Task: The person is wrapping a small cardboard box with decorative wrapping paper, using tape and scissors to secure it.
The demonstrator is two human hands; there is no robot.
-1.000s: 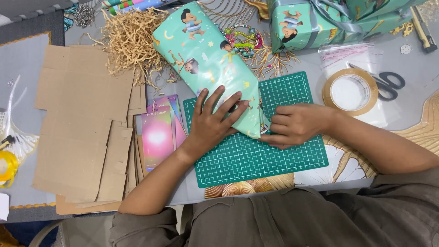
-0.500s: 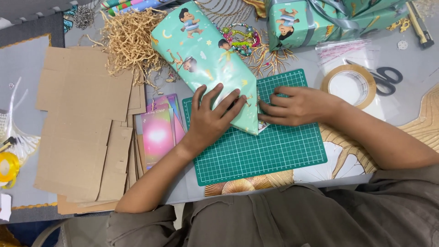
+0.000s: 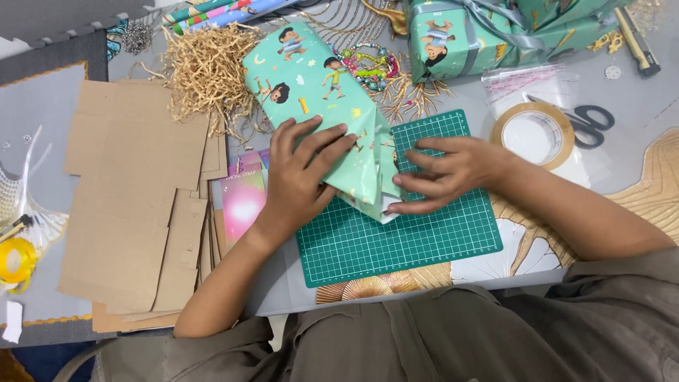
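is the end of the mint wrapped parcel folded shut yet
Not yet: the parcel end's paper flaps stand loose, white underside showing, between left hand and right hand.

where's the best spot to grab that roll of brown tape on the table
Probably the tape roll is best taken by its ring wall: it lies flat beside the scissors with its hole facing up, so come from above, one finger inside the hole and thumb on the outer rim. The near side looks freest, closest to the right hand.
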